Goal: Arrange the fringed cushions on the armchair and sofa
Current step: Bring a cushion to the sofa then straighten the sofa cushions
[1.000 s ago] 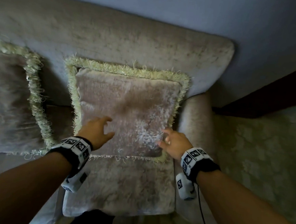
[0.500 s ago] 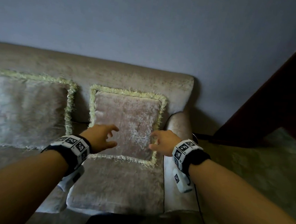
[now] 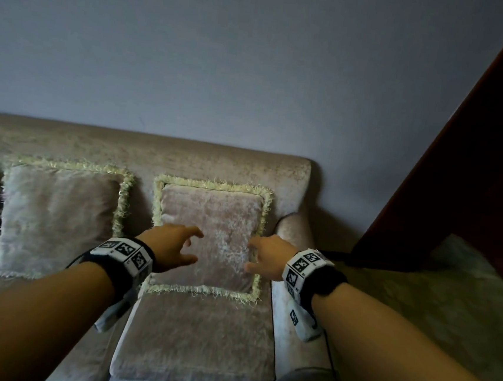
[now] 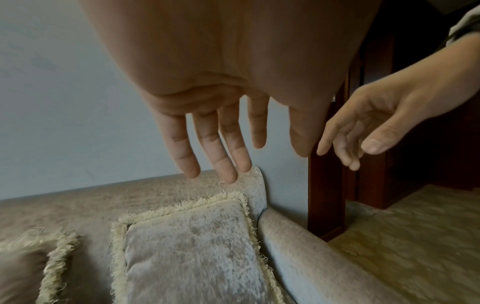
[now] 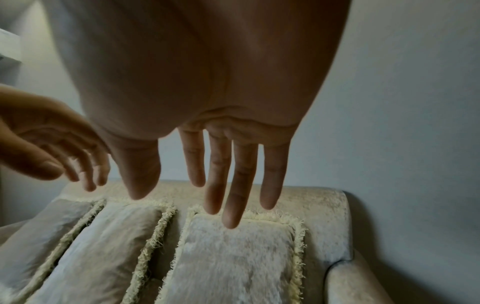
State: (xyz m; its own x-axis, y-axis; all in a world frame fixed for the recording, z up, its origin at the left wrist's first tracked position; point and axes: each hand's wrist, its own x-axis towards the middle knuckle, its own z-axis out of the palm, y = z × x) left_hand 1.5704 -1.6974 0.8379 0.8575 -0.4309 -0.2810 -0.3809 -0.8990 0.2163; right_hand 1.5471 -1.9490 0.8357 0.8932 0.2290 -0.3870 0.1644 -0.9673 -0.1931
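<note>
- Head view: the left hand [image 3: 171, 248] and right hand [image 3: 268, 258] hang in the air with fingers loosely spread, gripping nothing
- A fringed cushion [image 3: 209, 235] leans upright against the sofa [image 3: 143, 155] back, beyond both hands; not touched
- A second cushion [image 3: 57, 220] stands to the left of the left hand

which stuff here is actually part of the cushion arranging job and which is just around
Part of the job:
- end cushion, propped against the sofa backrest by the armrest
- middle cushion
- third cushion, at the far left
- left hand and right hand, open, holding nothing

Just around:
- wall
- dark wooden furniture
- patterned carpet
</note>
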